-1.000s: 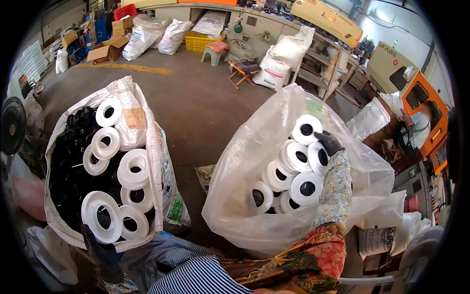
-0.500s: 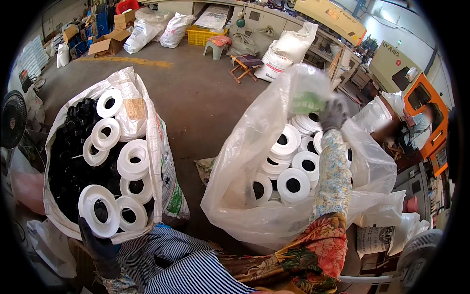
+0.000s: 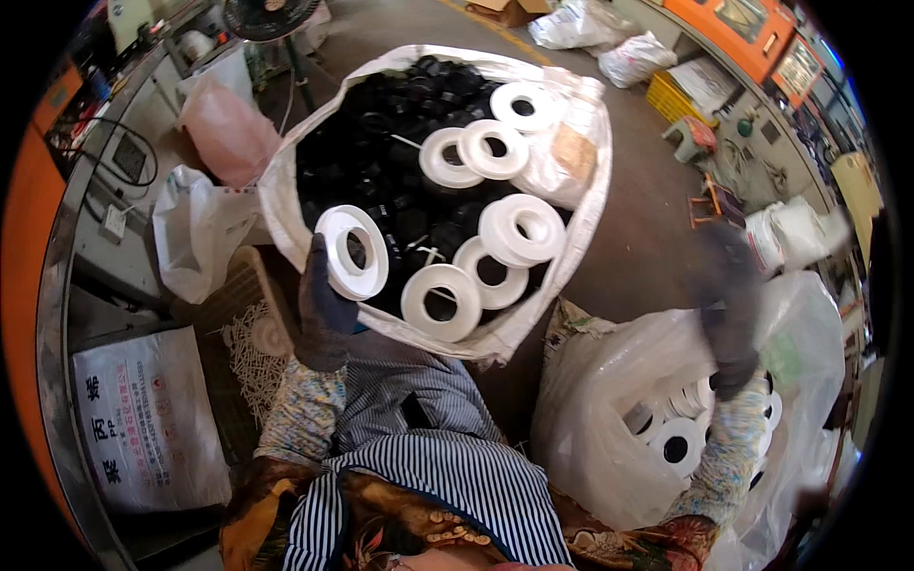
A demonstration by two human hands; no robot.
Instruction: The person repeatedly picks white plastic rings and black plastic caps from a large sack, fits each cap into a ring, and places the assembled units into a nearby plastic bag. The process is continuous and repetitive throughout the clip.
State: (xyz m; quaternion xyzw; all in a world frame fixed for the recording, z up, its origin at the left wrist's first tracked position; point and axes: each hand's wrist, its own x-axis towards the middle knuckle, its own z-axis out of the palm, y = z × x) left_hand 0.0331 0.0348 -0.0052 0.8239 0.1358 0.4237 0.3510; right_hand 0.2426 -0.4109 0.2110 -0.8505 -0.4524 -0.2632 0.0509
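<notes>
My left hand (image 3: 326, 314), in a dark glove, grips a white plastic ring (image 3: 341, 271) at its near-left edge, holding it tilted over the open woven sack (image 3: 592, 195). Small black plastic parts (image 3: 352, 124) fill the sack, and several white rings (image 3: 522, 231) lie on top of them. At the right, my gloved right hand (image 3: 728, 309) is over the far side of a clear plastic bag (image 3: 586, 419). Motion smears its fingers, so I cannot see whether it holds anything. Inside that bag lie more white rings (image 3: 659, 445) with dark centres.
Left of me, a brown crate (image 3: 273, 285) holds thin white plastic sprues (image 3: 255, 360), beside a printed white sack (image 3: 157, 419). A pink bag (image 3: 227, 128) and a standing fan (image 3: 271, 14) are beyond. Far right are a yellow crate (image 3: 666, 103), a stool (image 3: 690, 138) and full sacks (image 3: 785, 233).
My view has swung left, bringing the crate of sprues into sight. My right hand has drawn up from the rings to above the bag's far edge. My left hand still holds its ring.
</notes>
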